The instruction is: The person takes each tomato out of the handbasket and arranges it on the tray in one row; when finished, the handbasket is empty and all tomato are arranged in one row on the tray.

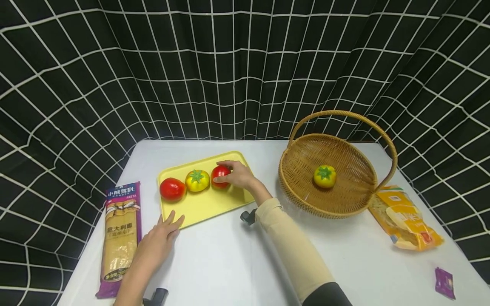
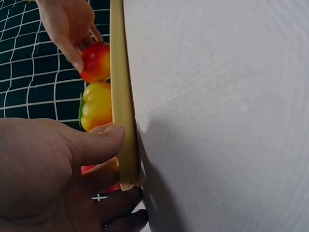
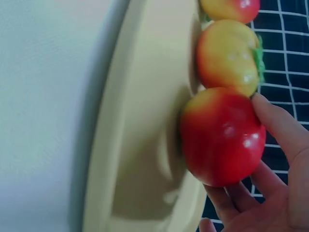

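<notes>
A yellow tray (image 1: 214, 206) holds three shiny tomatoes in a row. My right hand (image 1: 237, 174) reaches over its back right part and grips the red tomato (image 3: 224, 137), thumb on one side and fingers on the other. Beside it sits the yellow tomato (image 1: 197, 180) with a green leafy top, and at the left end lies another red tomato (image 1: 172, 189). At the tray's front left corner, my left hand (image 1: 160, 238) holds the rim (image 2: 123, 96), thumb in front and a finger reaching behind. Another yellow tomato (image 1: 325, 176) rests inside a wicker basket (image 1: 344, 155).
A long pasta packet (image 1: 120, 238) lies left of the tray, close to my left forearm. The basket's tall handle (image 1: 340, 113) arches over it on the right. Near the right edge are an orange bag (image 1: 407, 216) and a small purple packet (image 1: 444, 283) on the white table (image 1: 229, 263).
</notes>
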`<state>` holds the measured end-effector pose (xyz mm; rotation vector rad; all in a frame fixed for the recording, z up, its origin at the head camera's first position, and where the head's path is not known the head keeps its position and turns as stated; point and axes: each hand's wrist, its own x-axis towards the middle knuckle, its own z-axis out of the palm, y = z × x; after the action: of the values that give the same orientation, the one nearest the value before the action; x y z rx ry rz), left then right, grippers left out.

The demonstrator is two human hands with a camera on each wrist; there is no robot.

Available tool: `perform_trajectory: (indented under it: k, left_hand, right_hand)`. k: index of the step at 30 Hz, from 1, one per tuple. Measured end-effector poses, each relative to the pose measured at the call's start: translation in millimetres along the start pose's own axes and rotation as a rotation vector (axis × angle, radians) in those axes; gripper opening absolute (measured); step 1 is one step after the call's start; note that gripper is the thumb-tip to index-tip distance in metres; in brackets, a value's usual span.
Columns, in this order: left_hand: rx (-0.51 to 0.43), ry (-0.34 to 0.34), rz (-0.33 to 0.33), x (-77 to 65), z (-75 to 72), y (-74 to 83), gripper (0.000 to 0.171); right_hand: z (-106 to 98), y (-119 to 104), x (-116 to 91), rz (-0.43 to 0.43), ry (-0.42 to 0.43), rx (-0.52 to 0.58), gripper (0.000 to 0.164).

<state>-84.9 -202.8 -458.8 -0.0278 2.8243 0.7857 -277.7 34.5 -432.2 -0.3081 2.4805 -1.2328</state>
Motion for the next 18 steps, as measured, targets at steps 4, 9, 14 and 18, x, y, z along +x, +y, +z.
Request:
perform_trajectory:
  k: [4,9,14,18]
  left_hand:
    - [-0.010,-0.004,-0.005,0.1,0.1,0.9,0.048]
    - [-0.003,-0.002,0.003,-0.4,0.4,1.6,0.048]
    - [0.012,0.013,0.015,-1.0,-0.2,1.2,0.047]
    - [0.011,0.004,0.014,-0.5,-0.5,0.9,0.047]
  right_hand:
    - [5.8,3.4,2.3,0.014,0.014,-0.034,0.065]
    - [7.0,4.1,1.8,0.014,0.020,-0.044,0.066]
    - [5.0,0.7,1.6,-0.008,0.013,-0.026,0.066]
    - [3.4,-1.5,0.8,-0.013,0.013,-0.029,0.066]
